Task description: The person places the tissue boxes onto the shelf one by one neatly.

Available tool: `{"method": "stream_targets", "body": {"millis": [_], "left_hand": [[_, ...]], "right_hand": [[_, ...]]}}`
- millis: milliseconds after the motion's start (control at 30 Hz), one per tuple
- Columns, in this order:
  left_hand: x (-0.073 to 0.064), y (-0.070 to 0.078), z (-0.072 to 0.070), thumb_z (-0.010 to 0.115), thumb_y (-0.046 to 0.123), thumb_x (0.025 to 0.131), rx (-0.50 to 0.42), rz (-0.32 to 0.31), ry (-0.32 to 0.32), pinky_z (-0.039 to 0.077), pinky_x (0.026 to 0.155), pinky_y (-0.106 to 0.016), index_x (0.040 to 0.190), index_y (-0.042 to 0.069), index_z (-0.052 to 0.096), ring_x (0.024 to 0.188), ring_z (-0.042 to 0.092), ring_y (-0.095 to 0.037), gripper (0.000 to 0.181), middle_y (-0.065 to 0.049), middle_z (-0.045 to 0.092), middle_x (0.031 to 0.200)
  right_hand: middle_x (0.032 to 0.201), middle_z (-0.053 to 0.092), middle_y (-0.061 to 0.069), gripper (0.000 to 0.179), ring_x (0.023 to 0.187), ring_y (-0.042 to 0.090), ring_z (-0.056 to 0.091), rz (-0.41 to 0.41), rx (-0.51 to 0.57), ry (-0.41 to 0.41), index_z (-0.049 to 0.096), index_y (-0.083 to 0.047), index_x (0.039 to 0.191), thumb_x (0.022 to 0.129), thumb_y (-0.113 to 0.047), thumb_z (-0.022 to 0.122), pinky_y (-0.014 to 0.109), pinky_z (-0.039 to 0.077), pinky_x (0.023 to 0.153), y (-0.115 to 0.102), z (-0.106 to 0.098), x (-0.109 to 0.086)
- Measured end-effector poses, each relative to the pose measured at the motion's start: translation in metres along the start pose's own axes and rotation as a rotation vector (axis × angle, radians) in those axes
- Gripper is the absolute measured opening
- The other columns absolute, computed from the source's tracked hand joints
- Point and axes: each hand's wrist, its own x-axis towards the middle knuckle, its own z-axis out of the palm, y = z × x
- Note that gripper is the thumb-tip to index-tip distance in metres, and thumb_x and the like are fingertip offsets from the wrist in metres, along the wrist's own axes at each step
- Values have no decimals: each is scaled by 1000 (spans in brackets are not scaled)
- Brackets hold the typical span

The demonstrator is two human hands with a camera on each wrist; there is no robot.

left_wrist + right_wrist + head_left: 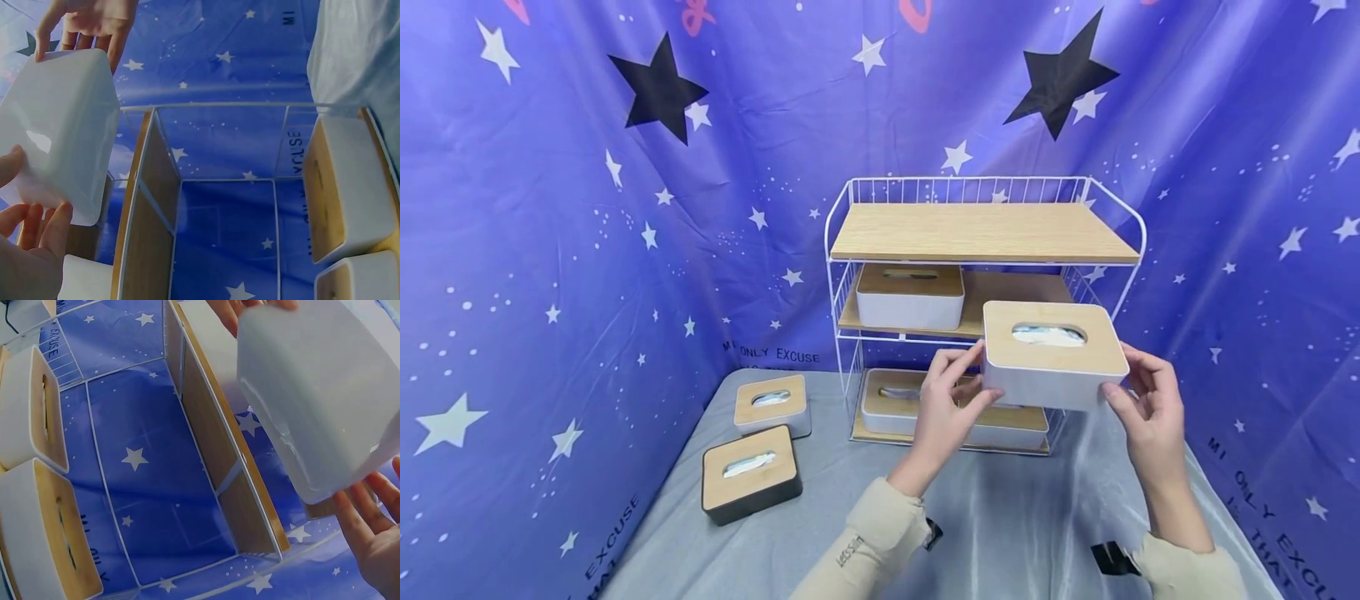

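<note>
A white tissue box (1052, 350) with a light wooden lid and an oval slot is held up in front of the rack's middle shelf, at its right part. My left hand (946, 408) grips its left end, fingertips and thumb on the side. At the opposite end my right hand (1153, 421) holds it, thumb low on the front corner. Both wrist views show the box's plain white underside, with the left hand (37, 240) and the right hand (375, 537) at its ends. To its left on the middle shelf (973, 332) sits another white tissue box (910, 298).
The white wire rack (833, 292) has three wooden shelves. Two white tissue boxes (887, 400) stand on its bottom shelf, partly behind my left hand and the held box. On the grey cloth at left lie a white tissue box (771, 402) and a black one (751, 473).
</note>
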Motion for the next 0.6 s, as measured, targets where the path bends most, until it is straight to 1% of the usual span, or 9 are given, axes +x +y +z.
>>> {"method": "stream_targets", "body": {"millis": [33,133,233,400,467,600], "left_hand": [[4,-1,1,76,8,87,11,8,5,57,94,-23,142,9,55,121,60,-19,59,-12,54,122],[17,-3,3,75,8,88,25,12,18,55,95,-21,141,8,56,123,59,-18,57,-12,54,122],[27,-8,6,74,9,89,32,14,38,55,96,-21,140,9,57,123,59,-18,54,-12,55,121],[39,-15,9,74,12,89,30,-7,73,55,97,-22,138,10,60,121,61,-19,50,-12,57,121],[42,-17,11,74,13,89,29,-18,89,55,97,-22,136,10,61,120,62,-19,49,-12,59,121],[48,-18,13,72,13,91,46,-38,115,55,98,-24,136,12,60,120,63,-19,46,-11,62,123]], "right_hand": [[130,62,3,44,116,12,58,-10,9,13,55,-2,127,89,19,53,9,52,90,1,2,3],[127,66,-1,39,113,10,61,-10,-21,60,57,-6,124,91,16,54,9,52,89,6,7,11],[122,69,-6,36,109,7,63,25,-74,94,57,-7,125,93,10,56,10,52,87,11,11,18],[116,67,-13,32,109,4,61,62,-183,118,58,-9,124,96,4,57,9,49,89,19,16,27],[116,64,-15,31,109,3,60,60,-250,122,58,-7,126,97,2,57,7,48,91,21,18,30],[113,55,-17,33,106,0,57,41,-341,129,58,7,129,97,1,57,4,48,91,25,21,34]]}}
